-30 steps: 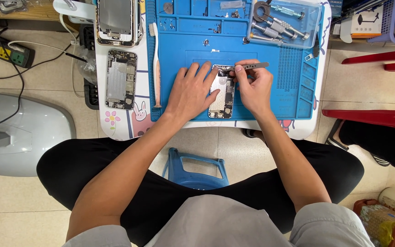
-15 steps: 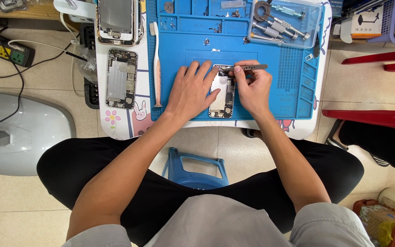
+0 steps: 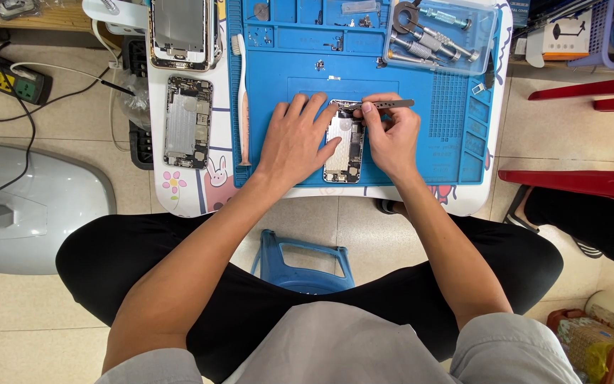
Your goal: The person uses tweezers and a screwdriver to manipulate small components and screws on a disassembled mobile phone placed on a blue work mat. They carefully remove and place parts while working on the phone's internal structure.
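Observation:
An opened phone body (image 3: 344, 146) lies on the blue work mat (image 3: 421, 142) with its insides showing. My left hand (image 3: 294, 139) rests flat beside it, fingers spread, holding its left edge steady. My right hand (image 3: 391, 135) pinches grey metal tweezers (image 3: 385, 104), whose tips point left onto the top end of the phone.
A clear tray of screwdrivers (image 3: 438, 32) sits at the mat's far right corner. A toothbrush (image 3: 241, 99) lies along the mat's left edge. Two more opened phones (image 3: 187, 121) lie on the white table at left. A power strip (image 3: 8, 78) and a red chair (image 3: 591, 142) flank the table.
Almost nothing differs; my right hand with the tweezers has shifted very slightly over the top of the phone. My left hand stays put.

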